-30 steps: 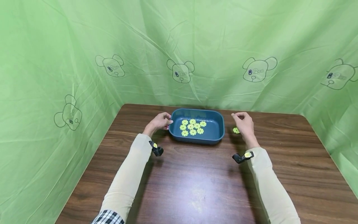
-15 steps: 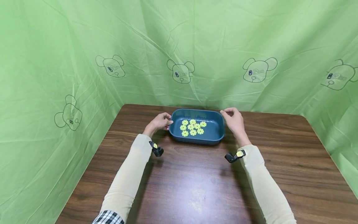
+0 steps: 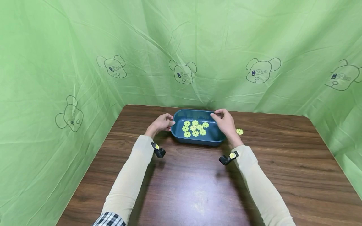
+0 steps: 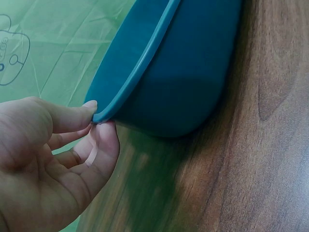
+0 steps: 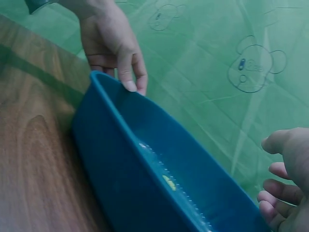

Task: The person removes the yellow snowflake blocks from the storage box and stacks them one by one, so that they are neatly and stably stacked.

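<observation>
A blue rectangular tub [image 3: 195, 142] stands near the back edge of the table, with several yellow flower-shaped pieces [image 3: 193, 128] lying flat on its floor. My left hand [image 3: 161, 123] pinches the tub's left rim between thumb and fingers, as the left wrist view shows at the rim [image 4: 137, 72]. Over the tub's right end hovers my right hand [image 3: 226, 123]. In the right wrist view, the right hand [image 5: 292, 183] has its thumb and loosely bent fingers apart, with nothing visible between them. One more yellow flower-shaped piece [image 3: 239, 131] lies on the table right of the tub.
The dark wood table [image 3: 285, 150] extends toward me and to both sides. A green curtain [image 3: 215, 78] printed with bear-like heads hangs behind it and along the sides. A black wrist camera is strapped to each sleeve.
My right hand has moved left, from beside the loose yellow piece to over the tub's right end, uncovering that piece. The left hand and the tub have stayed put.
</observation>
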`<state>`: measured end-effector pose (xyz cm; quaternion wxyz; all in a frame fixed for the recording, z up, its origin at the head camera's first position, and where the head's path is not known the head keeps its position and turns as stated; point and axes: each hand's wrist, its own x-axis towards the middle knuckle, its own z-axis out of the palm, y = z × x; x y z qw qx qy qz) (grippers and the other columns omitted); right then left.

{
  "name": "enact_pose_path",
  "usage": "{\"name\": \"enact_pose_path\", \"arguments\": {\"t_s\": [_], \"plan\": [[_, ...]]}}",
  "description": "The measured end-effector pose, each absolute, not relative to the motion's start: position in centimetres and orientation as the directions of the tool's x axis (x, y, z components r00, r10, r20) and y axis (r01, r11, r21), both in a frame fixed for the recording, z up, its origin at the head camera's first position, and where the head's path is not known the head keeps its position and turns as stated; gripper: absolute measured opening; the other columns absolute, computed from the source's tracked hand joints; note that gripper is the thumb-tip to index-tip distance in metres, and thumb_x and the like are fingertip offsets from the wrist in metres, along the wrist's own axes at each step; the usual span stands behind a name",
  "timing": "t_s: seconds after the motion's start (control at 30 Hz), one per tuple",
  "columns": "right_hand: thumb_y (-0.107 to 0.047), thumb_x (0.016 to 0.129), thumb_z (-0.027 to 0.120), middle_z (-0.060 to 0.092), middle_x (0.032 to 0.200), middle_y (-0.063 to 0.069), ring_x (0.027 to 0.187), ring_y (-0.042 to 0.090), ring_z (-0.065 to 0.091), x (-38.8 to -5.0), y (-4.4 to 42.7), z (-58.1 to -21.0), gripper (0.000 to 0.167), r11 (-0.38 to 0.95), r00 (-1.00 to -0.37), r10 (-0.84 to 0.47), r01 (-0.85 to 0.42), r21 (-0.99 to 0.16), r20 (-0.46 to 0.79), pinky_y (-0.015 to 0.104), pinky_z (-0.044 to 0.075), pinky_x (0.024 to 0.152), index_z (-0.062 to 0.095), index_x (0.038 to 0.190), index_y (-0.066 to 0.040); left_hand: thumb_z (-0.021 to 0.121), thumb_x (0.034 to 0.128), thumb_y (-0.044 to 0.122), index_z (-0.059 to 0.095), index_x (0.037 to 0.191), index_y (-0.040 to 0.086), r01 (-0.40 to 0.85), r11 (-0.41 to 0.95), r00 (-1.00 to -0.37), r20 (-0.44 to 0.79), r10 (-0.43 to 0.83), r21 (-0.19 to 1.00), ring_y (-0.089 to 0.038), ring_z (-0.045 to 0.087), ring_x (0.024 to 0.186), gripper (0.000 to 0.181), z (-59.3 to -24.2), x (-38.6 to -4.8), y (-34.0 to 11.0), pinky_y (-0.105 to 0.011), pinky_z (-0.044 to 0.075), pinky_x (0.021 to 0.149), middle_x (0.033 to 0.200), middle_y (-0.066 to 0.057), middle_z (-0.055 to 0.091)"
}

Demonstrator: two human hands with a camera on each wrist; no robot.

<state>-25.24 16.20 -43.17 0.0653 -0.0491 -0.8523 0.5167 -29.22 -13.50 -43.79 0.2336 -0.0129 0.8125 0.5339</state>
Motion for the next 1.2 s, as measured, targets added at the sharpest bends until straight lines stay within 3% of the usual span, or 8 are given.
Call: {"name": "enact_pose_path", "arguments": {"t_s": [0.23, 0.43, 0.67, 0.87, 1.07, 1.2], "plan": [[-0.042, 0.091, 0.063, 0.057, 0.112, 0.011, 0.101, 0.025, 0.053, -25.1, 15.3, -44.1, 0.043, 0.46, -0.996, 0.085, 0.035, -0.887, 0.005, 0.036, 0.045, 0.085, 0.055, 0.116, -0.008, 0.056, 0.0959, 0.008, 0.045, 0.127, 0.001, -0.269, 0.429, -0.889, -0.394, 0.235, 0.862, -0.019, 0.056, 0.074, 0.034, -43.9, -29.3, -13.6, -0.046, 0.053, 0.089, 0.096, -0.013, 0.052], [-0.04, 0.093, 0.061, 0.058, 0.113, 0.012, 0.102, 0.027, 0.054, -25.1, 14.9, -44.6, 0.041, 0.509, -0.999, 0.027, 0.031, -0.86, -0.021, 0.039, 0.046, 0.087, 0.054, 0.118, -0.007, 0.057, 0.0954, 0.008, 0.044, 0.13, -0.002, -0.267, 0.427, -0.888, -0.393, 0.24, 0.864, -0.024, 0.057, 0.079, 0.038, -43.8, -29.2, -13.6, -0.045, 0.054, 0.087, 0.099, -0.018, 0.053], [-0.035, 0.094, 0.06, 0.059, 0.116, 0.013, 0.107, 0.028, 0.056, -25.5, 14.2, -45.1, 0.038, 0.568, -0.996, -0.029, 0.049, -0.822, -0.079, 0.042, 0.048, 0.089, 0.054, 0.118, -0.006, 0.057, 0.0954, 0.007, 0.043, 0.131, -0.003, -0.261, 0.425, -0.888, -0.388, 0.246, 0.867, -0.024, 0.058, 0.08, 0.04, -43.8, -29.1, -13.7, -0.037, 0.056, 0.079, 0.109, -0.025, 0.053], [-0.033, 0.093, 0.062, 0.057, 0.122, 0.017, 0.114, 0.031, 0.054, -26.0, 14.0, -45.6, 0.039, 0.635, -0.991, -0.052, 0.063, -0.77, -0.124, 0.045, 0.047, 0.095, 0.055, 0.118, -0.004, 0.057, 0.0955, 0.008, 0.043, 0.132, -0.002, -0.259, 0.425, -0.89, -0.385, 0.245, 0.867, -0.023, 0.057, 0.078, 0.04, -44.0, -29.3, -13.7, -0.03, 0.056, 0.07, 0.102, -0.023, 0.055], [-0.033, 0.092, 0.063, 0.058, 0.119, 0.017, 0.108, 0.031, 0.054, -26.5, 14.0, -45.9, 0.037, 0.716, -0.982, -0.092, 0.052, -0.697, -0.167, 0.043, 0.048, 0.089, 0.056, 0.114, -0.004, 0.057, 0.0957, 0.008, 0.043, 0.132, -0.002, -0.266, 0.425, -0.886, -0.393, 0.246, 0.865, -0.025, 0.057, 0.08, 0.04, -43.9, -29.4, -13.6, -0.043, 0.055, 0.086, 0.098, -0.022, 0.055], [-0.03, 0.091, 0.065, 0.059, 0.117, 0.015, 0.103, 0.029, 0.055, -26.7, 14.0, -46.2, 0.033, 0.751, -0.972, -0.111, 0.056, -0.659, -0.208, 0.04, 0.048, 0.085, 0.058, 0.11, -0.004, 0.057, 0.0956, 0.008, 0.043, 0.132, -0.002, -0.271, 0.421, -0.884, -0.397, 0.247, 0.865, -0.025, 0.057, 0.08, 0.04, -43.8, -29.4, -13.7, -0.044, 0.054, 0.087, 0.1, -0.023, 0.055]]}}
